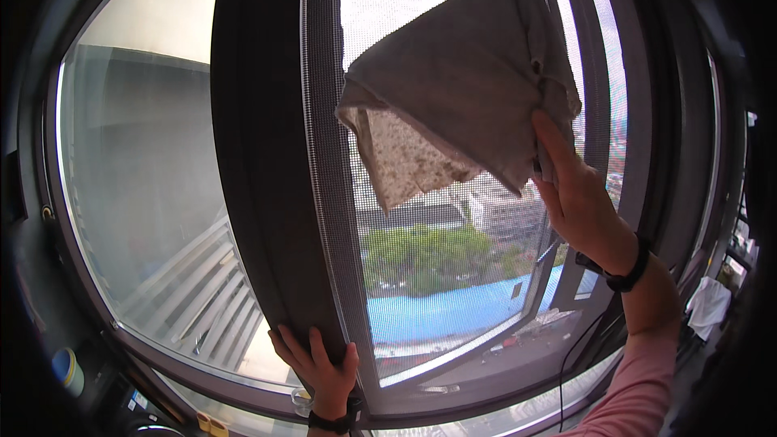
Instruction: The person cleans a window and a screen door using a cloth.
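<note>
A grey-brown cloth (449, 67), folded with a speckled underside showing at its lower left, lies against the window's insect screen (413, 212). My right hand (576, 194) grips the cloth at its lower right edge, with the thumb side and fingers partly hidden by the fabric. Lower down, my left hand (318, 367) rests with spread fingers on the dark window mullion (267, 164), holding nothing. Both wrists wear black bands.
Left of the mullion is a glass pane (145, 133). An open window sash (586, 133) stands beyond the screen. A black cable (561, 370) hangs at lower right. A small clear round object (301, 400) sits beside my left wrist.
</note>
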A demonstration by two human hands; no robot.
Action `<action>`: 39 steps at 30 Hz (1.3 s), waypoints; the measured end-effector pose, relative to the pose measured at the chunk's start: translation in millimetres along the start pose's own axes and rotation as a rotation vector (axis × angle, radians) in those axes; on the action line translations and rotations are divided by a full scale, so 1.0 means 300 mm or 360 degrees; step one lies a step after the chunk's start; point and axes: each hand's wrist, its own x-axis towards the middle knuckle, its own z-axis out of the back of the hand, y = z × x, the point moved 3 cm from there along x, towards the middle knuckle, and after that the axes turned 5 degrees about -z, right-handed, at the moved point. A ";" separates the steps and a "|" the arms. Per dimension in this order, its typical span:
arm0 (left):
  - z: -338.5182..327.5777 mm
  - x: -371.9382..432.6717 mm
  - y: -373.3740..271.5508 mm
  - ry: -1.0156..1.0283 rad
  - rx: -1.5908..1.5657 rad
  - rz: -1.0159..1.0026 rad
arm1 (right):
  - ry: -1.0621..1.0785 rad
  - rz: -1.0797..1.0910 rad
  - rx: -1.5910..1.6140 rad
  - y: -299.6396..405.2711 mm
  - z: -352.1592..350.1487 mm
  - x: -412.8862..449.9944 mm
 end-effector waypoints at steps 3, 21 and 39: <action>-0.003 0.004 0.011 -0.0005 0.0002 -0.0006 | 0.0170 -0.0174 -0.0048 0.016 0.018 -0.108; -0.009 -0.036 0.033 0.0048 0.0092 0.0052 | -0.0293 -0.0464 -0.0136 -0.034 0.218 0.769; 0.031 -0.006 0.030 -0.0104 -0.0070 -0.0034 | -0.0601 -0.0587 -0.0333 -0.202 0.226 0.872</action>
